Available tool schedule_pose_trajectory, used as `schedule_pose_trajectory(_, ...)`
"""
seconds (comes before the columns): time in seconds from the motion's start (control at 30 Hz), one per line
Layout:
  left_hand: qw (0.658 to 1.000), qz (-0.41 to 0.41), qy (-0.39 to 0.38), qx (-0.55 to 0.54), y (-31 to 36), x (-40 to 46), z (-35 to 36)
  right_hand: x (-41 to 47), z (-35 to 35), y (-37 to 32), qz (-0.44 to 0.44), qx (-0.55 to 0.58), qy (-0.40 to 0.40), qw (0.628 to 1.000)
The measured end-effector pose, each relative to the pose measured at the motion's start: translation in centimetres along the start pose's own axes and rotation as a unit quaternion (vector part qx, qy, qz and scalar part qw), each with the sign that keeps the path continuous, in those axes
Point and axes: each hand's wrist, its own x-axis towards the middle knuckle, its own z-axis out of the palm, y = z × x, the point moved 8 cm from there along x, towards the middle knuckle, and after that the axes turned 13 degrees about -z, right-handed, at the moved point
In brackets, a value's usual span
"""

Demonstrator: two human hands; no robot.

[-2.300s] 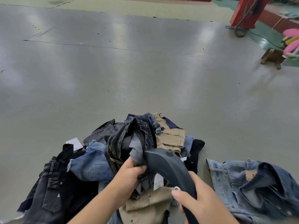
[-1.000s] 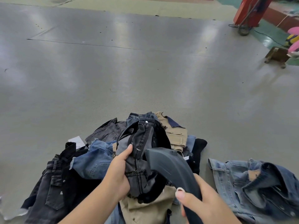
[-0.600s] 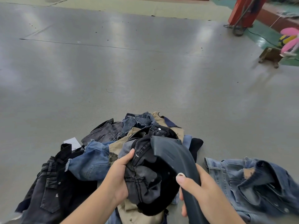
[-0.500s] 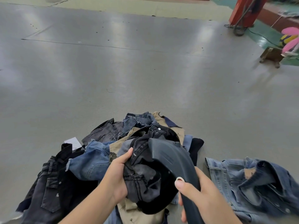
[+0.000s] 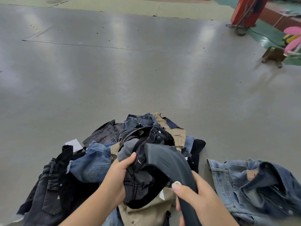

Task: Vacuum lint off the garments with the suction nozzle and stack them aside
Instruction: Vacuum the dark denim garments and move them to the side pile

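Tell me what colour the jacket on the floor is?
Blue denim jacket, seen in the head view.

Both bare forearms reach forward from the bottom edge and converge toward the middle. The left hand (image 5: 118, 176) has its thumb up and stretched forward and its fingers curled under a bunched dark garment (image 5: 143, 162). The right hand (image 5: 197, 197) wraps the black suction nozzle (image 5: 166, 160) low on its neck, thumb laid across the near side, nail up.

Matt plastic nozzle (image 5: 164, 162), frayed denim garments (image 5: 91, 165), glossy smooth floor (image 5: 114, 70).
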Motion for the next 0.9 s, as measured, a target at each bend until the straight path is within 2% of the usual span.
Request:
schedule_pose_trajectory(0.13, 0.997, 0.036, 0.003, 0.061, 0.3, -0.4, 0.5, 0.7, -1.2, 0.1, 0.011, 0.024, 0.023, 0.999)
schedule_pose_trajectory(0.27, 0.989, 0.06, -0.026, 0.135, 0.6, -0.8, 1.1, 1.5, -2.9, -0.3, 0.001, 0.023, 0.063, 0.998)
schedule_pose_trajectory(0.5, 0.949, 0.133, -0.017, 0.287, 1.0, -1.6, 1.8, 2.0, -6.7, -0.5, -0.007, 0.033, 0.165, 0.986)
schedule_pose_trajectory(0.57, 0.909, 0.189, 0.006, 0.37, 1.6, -2.0, 2.1, 1.8, -8.3, -0.9, -0.015, 0.026, 0.193, 0.981)
schedule_pose_trajectory(0.63, 0.85, 0.255, 0.057, 0.458, 2.3, -2.2, 2.2, 1.4, -8.9, -1.5, -0.022, 0.016, 0.184, 0.983)
schedule_pose_trajectory(0.73, 0.776, 0.313, 0.123, 0.533, 2.7, -2.0, 2.0, 0.7, -6.9, -1.9, -0.013, -0.022, 0.087, 0.996)
schedule_pose_trajectory(0.8, 0.753, 0.327, 0.145, 0.553, 2.9, -1.9, 1.8, 0.3, -4.7, -1.7, -0.002, -0.03, 0.018, 0.999)
schedule_pose_trajectory(0.9, 0.738, 0.329, 0.163, 0.566, 3.2, -1.7, 1.4, 0.3, -2.9, -0.8, 0.003, -0.07, -0.035, 0.997)
